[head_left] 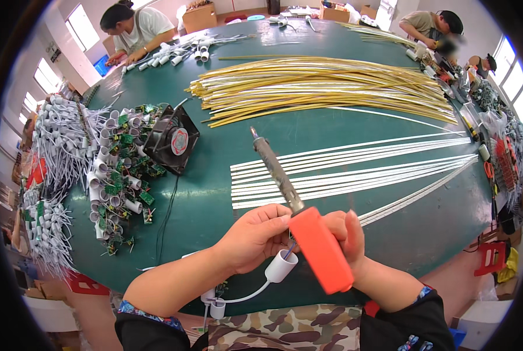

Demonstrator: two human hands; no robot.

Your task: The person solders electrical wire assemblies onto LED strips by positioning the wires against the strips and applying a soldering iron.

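Observation:
Over the near part of the table, a soldering iron (318, 248) with a red handle crosses in front of my right hand, its metal tip pointing up and away. My left hand (251, 238) is closed in a pinch, thumb against fingers, where thin dark wires rise from a white cylindrical cap (281, 266). A white cable (251, 297) runs from the cap toward the left. Behind the red handle, my right hand (350, 243) has its fingers bent and its thumb up. Its fingertips are mostly hidden, and whether it grips the iron cannot be told.
Ahead lie white strips (331, 175) and a big bundle of yellow-and-white strips (326, 88). A black fan (172, 140) stands at left beside white caps with green circuit boards (118, 175). White cables (65, 140) are heaped farther left. People (135, 29) work across the table.

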